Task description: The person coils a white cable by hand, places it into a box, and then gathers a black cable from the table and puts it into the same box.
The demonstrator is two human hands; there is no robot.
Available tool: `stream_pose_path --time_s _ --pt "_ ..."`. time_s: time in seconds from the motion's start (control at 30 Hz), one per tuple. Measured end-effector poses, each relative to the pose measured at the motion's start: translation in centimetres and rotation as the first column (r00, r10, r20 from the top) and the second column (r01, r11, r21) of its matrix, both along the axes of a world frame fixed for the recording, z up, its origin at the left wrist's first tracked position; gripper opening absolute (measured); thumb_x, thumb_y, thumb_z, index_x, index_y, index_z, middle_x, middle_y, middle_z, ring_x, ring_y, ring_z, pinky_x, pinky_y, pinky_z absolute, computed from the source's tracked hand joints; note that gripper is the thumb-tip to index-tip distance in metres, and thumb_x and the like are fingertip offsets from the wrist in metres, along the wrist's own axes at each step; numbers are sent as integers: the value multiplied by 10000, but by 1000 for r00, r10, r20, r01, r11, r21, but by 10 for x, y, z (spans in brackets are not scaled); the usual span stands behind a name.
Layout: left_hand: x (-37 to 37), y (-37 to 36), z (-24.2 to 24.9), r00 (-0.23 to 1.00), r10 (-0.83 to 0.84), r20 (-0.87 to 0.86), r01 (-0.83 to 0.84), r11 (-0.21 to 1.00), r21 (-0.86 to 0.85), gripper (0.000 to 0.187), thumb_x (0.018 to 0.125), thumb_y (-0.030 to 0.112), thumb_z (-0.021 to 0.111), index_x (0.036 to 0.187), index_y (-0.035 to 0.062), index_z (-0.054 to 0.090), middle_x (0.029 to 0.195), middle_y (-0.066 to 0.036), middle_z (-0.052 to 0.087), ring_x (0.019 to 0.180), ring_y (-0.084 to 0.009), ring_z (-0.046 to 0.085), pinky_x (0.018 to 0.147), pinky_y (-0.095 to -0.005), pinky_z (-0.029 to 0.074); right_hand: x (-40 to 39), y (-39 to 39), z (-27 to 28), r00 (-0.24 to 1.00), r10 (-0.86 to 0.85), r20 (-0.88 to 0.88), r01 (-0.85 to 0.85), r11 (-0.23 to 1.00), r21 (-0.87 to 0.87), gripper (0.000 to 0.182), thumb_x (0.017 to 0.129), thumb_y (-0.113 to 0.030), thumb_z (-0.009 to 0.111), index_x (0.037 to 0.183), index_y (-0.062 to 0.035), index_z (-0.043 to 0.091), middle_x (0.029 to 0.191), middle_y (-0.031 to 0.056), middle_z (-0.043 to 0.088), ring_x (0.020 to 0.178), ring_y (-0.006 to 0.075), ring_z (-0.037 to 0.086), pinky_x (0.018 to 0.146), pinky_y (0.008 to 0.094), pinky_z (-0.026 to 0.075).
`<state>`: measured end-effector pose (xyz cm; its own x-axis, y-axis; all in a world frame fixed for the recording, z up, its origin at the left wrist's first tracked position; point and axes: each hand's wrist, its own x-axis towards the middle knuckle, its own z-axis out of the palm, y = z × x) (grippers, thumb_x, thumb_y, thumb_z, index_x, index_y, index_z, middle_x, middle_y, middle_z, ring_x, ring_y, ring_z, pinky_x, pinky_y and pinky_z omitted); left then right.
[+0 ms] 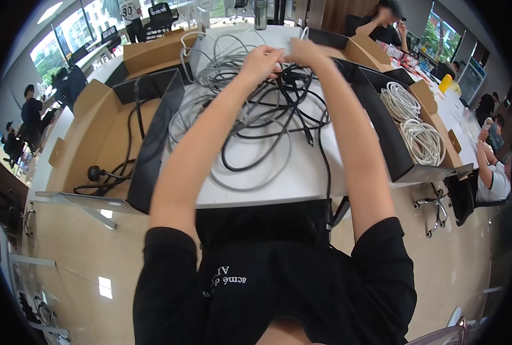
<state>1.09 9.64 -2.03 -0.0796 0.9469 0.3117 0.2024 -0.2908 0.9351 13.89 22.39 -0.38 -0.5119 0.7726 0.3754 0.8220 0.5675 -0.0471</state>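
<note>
Head view: both arms stretched out over a white table, left hand and right hand close together at the far side of a tangled heap of cables. Fingers of both curled shut, apparently pinching a pale cable end between them, though exactly what sits in each grip is too small to tell. Seemingly mid-way through teasing one lead free of the knot; next, probably a steady pull up and away, loops watched for snagging. No single long axis to the heap: black and grey loops sprawling every way, one black lead trailing toward the near edge. Open cardboard box at left holding a black power cord; box at right holding coiled white cables.
</note>
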Motion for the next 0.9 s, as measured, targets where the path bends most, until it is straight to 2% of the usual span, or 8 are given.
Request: stream_pose_path --time_s 0.07,0.27,0.33,0.4,0.53,0.67,0.73,0.9 --pt "0 35 3 995 -8 103 9 1000 -6 338 831 331 551 987 33 517 913 -55 578 728 -128 576 595 -243 474 -14 1 -22 985 -100 -143 100 995 -6 332 720 -239 605 1041 -161 579 1004 115 612 959 297 576 803 395 457" --pt "-20 52 25 981 -121 154 146 976 -159 589 800 497 547 1121 16 435 991 -94 563 823 -185 580 675 -281 489 19 -30 37 773 418 -477 -349 908 231 248 711 -153 574 944 -89 625 790 113 641 747 277 610 685 339 469" --pt "-15 23 45 969 -166 185 192 972 -132 734 796 599 467 1178 -22 384 1046 -130 554 880 -227 579 746 -303 483 29 -51 61 587 563 -581 -533 810 245 188 770 -52 593 953 -13 604 820 22 626 734 73 555 643 213 443" --pt "-14 3 62 879 -382 286 387 921 42 837 788 650 413 1210 -68 330 1094 -177 538 958 -257 562 826 -312 458 42 -94 85 575 621 -533 -591 766 254 206 809 -55 569 1009 -12 589 837 29 630 762 71 567 698 218 452" --pt "-12 -50 114 663 -529 529 464 846 265 301 898 281 460 982 -2 522 882 -87 595 864 -229 593 760 -329 495 47 -166 109 564 652 -507 -638 734 234 190 802 -106 574 919 42 599 746 77 615 673 128 577 599 232 460" --pt "-45 -64 131 551 -550 628 228 823 521 282 919 245 392 984 2 522 896 -103 605 872 -248 596 799 -357 489 37 -142 98 563 700 -439 -694 689 210 224 779 -128 612 994 -66 621 755 51 616 688 96 560 632 254 449" --pt "-66 -75 138 629 -400 666 60 880 472 247 915 236 406 971 29 529 701 -40 572 620 -160 578 590 -265 497 40 -140 99 626 685 -373 -656 721 221 235 801 -129 592 1023 -55 613 799 71 631 740 117 586 693 248 461" --pt "-153 -74 138 380 -799 467 456 601 657 295 938 196 347 1053 -60 439 690 -14 418 562 -95 397 539 -236 352 65 -113 96 754 549 -361 -505 835 216 214 807 -122 573 1005 -60 624 825 91 643 745 164 613 705 273 472"
